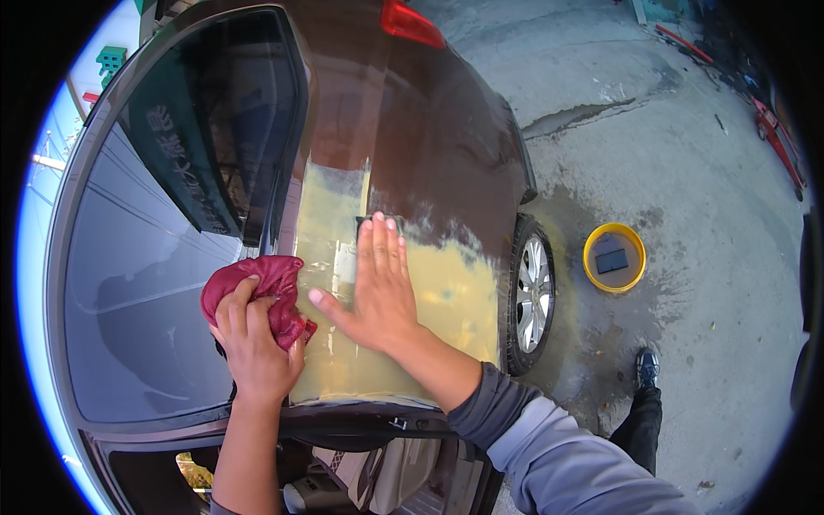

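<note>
A crumpled dark red cloth [249,287] is bunched under the curled fingers of my left hand [257,343], against the edge of the car's rear window. My right hand [378,287] lies flat on the car's side panel, its fingers stretched forward and the thumb out to the left. Beneath its fingertips shows the edge of a thin dark pad [364,225], mostly hidden by the hand. Around that hand, the panel is coated with yellowish filler [455,292], wet-looking in places, with smeared edges against the brown paint [438,163].
Right of the panel is the rear wheel [532,296]. A yellow bucket [588,257] of cloudy water, with a dark rectangular block [612,261] in it, stands on the wet concrete floor [704,257]. Below it is a shoe [646,369]. An opening beside the car's seats [403,472] lies nearest me.
</note>
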{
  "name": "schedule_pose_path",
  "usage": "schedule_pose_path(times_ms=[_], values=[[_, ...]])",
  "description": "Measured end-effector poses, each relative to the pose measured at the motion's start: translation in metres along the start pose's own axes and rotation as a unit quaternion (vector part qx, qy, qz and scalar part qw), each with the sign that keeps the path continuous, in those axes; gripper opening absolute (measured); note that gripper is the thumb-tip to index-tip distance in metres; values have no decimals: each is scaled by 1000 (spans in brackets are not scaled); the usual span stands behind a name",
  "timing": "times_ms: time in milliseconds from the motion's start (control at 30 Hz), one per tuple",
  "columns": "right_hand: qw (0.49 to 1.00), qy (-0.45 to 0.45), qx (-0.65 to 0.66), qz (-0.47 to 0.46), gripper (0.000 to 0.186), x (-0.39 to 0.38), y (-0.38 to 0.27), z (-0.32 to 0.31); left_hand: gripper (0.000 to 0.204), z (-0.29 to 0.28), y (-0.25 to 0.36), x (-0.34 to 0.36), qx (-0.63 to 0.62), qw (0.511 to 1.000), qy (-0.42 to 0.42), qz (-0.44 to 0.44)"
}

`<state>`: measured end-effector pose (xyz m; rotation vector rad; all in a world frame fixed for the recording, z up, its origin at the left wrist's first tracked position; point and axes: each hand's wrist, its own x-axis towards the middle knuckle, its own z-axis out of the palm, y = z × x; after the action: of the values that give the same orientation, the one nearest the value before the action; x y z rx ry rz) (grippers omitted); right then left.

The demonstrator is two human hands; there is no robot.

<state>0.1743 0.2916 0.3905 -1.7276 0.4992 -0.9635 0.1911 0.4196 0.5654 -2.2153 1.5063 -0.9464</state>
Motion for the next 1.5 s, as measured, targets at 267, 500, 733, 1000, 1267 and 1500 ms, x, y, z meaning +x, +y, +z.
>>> schedule_pose_path(times_ms=[267, 500, 733, 1000, 1267, 1500], values=[[986, -109, 13, -125, 121, -112, -5, -26, 48, -4, 4, -1, -1, 1000, -8, -12], [997, -25, -1, -78, 114, 22, 39, -21, 56, 0, 1, -2, 2, 1000, 2, -13], [977, -136, -4, -164, 118, -147, 13, -15, 61, 0, 1, -4, 10, 1000, -11, -24], [998, -54, 28, -28, 113, -3, 57, -23, 61, 0, 1, -4, 9, 1000, -6, -21], [977, -157, -15, -143, 120, -181, 15, -12, 60, 0, 2, -3, 6, 1000, -4, -23], [994, -18, -26, -103, 117, -32, 70, 3, 63, 0, 2, -4, 7, 1000, 4, -17]])
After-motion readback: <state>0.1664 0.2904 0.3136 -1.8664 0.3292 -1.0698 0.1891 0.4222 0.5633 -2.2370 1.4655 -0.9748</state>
